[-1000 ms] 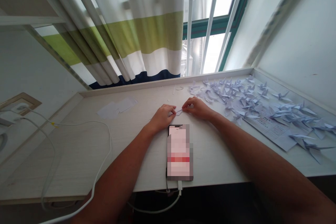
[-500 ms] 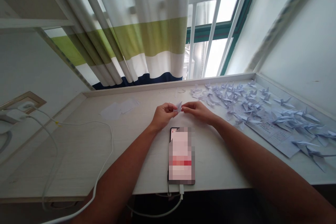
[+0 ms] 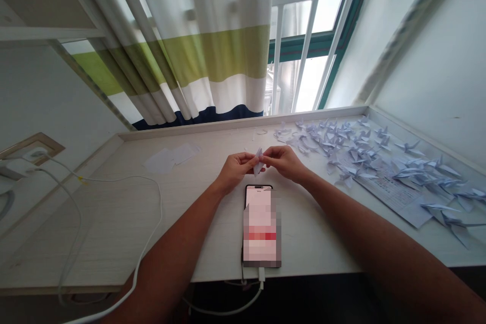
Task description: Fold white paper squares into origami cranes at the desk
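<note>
My left hand [image 3: 236, 168] and my right hand [image 3: 284, 162] meet above the pale wooden desk [image 3: 114, 212], both pinching a small folded piece of lilac paper [image 3: 258, 160]. The paper stands upright between the fingertips, lifted off the desk. A phone [image 3: 261, 225] lies flat on the desk just below my hands, its screen lit.
Several folded lilac paper cranes [image 3: 357, 154] cover the desk to the right, some on a printed sheet [image 3: 395, 195]. Flat paper squares [image 3: 170, 157] lie at the left. A white cable [image 3: 152, 223] loops over the desk. A striped curtain [image 3: 197, 61] hangs before the barred window.
The folded paper was pressed flat on the desk a second ago. Both hands have lifted it and turned it upright, drawing slightly closer together.
</note>
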Available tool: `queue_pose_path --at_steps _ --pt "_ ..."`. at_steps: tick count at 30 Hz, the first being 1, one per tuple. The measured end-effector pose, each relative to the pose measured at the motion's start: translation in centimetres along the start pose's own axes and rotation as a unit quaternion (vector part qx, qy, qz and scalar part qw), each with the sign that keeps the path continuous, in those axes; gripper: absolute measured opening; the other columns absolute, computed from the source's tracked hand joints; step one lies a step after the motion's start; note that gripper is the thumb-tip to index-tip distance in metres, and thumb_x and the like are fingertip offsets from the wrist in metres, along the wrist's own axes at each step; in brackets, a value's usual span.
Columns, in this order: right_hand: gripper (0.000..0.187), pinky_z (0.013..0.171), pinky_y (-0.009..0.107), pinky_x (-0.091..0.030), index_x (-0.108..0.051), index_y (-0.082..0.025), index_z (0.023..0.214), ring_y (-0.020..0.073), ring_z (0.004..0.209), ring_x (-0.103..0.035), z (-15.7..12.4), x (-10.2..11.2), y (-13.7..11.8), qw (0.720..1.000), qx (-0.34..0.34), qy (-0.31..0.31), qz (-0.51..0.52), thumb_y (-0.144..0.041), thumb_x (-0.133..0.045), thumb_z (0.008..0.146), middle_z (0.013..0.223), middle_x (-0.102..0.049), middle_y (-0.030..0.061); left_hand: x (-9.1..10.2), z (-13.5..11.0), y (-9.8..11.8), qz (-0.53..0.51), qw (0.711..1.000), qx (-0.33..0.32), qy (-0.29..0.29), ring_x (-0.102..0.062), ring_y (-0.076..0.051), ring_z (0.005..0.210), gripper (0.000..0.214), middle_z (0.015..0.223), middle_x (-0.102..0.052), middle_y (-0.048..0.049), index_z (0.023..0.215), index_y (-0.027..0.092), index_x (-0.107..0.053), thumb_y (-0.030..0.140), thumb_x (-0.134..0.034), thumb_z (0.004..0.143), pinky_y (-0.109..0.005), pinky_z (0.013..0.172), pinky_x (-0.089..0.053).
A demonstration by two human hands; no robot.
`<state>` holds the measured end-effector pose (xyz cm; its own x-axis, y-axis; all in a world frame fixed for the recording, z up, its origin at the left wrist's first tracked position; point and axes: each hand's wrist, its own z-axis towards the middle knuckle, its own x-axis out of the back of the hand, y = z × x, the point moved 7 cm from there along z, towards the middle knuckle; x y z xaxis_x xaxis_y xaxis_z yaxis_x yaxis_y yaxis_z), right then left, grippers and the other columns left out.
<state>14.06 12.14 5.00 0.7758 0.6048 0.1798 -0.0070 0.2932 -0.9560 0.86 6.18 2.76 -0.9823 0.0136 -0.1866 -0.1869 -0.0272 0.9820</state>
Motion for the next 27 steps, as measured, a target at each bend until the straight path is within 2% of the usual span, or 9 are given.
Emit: queue_pose_path --at_steps 6,13,19,22,27 --pt "0.035 0.068 0.034 -0.058 -0.074 -0.017 0.087 0.0179 0.070 -0.069 0.0 0.5 -1.1 0.998 0.050 0.045 -0.006 -0.050 -0.080 0.078 0.079 -0.075 0.0059 0.0 -0.1 0.2 0.015 1.000 -0.007 0.007 -0.076 -0.024 0.075 0.048 0.088 -0.078 -0.0127 0.096 0.010 -0.072 0.052 -0.083 0.076 -0.041 0.078 -0.060" --pt "0.031 0.073 0.035 -0.058 -0.076 -0.018 0.087 0.0197 0.077 -0.070 0.1 0.3 -1.1 0.999 0.047 0.018 -0.011 -0.048 -0.080 0.079 0.084 -0.076 0.0062 -0.4 -0.1 0.0 0.042 0.999 -0.034 -0.005 -0.072 -0.019 0.073 0.044 0.083 -0.077 -0.0094 0.092 0.010 -0.073 0.049 -0.085 0.074 -0.033 0.069 -0.059" --pt "0.031 0.071 0.034 -0.057 -0.074 -0.018 0.083 0.0190 0.077 -0.068 0.0 0.4 -1.4 0.998 0.058 0.021 -0.023 -0.048 -0.080 0.078 0.083 -0.074 0.0052 -0.5 -0.1 0.1 0.076 0.996 -0.050 -0.008 -0.062 -0.013 0.059 0.044 0.075 -0.074 -0.0068 0.098 0.011 -0.075 0.051 -0.080 0.078 -0.024 0.051 -0.047" --pt "0.032 0.075 0.035 -0.057 -0.074 -0.020 0.080 0.0193 0.080 -0.067 -0.1 0.3 -2.1 0.994 0.089 0.027 -0.057 -0.050 -0.080 0.077 0.087 -0.072 0.0056 -0.4 -0.1 0.1 0.087 0.995 -0.049 0.004 -0.061 -0.012 0.057 0.044 0.075 -0.073 -0.0062 0.098 0.012 -0.076 0.051 -0.080 0.078 -0.024 0.049 -0.046" --pt "0.035 0.074 0.037 -0.057 -0.075 -0.020 0.077 0.0186 0.076 -0.065 -0.3 0.3 -3.0 0.990 0.112 0.044 -0.080 -0.055 -0.078 0.079 0.084 -0.071 0.0058 -0.7 -0.2 0.1 0.092 0.994 -0.060 -0.014 -0.059 -0.011 0.058 0.042 0.077 -0.073 -0.0057 0.100 0.013 -0.076 0.049 -0.080 0.079 -0.024 0.051 -0.044"
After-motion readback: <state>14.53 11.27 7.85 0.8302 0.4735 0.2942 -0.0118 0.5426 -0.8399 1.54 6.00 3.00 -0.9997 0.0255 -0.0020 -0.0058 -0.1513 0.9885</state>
